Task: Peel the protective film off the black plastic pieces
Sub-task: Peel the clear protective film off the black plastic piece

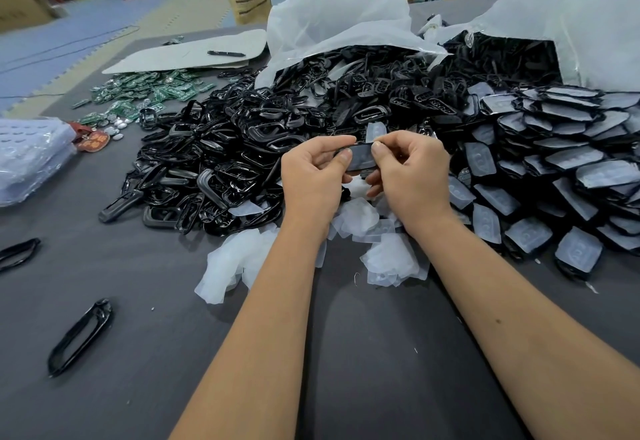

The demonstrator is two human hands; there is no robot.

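Note:
Both my hands hold one black plastic piece (362, 157) with a pale film on its face, above the middle of the table. My left hand (313, 176) grips its left end between thumb and fingers. My right hand (410, 172) pinches its right end at the film's edge with thumb and forefinger. To the right lies a heap of film-covered pieces (554, 169). Under my wrists lies a heap of loose peeled films (360, 221).
A big pile of black frames (228, 148) fills the middle left, spilling from clear plastic bags (332, 23). Green circuit boards (145, 93) lie at the back left. Two loose black frames (81, 335) rest on the grey table (346, 353) front left.

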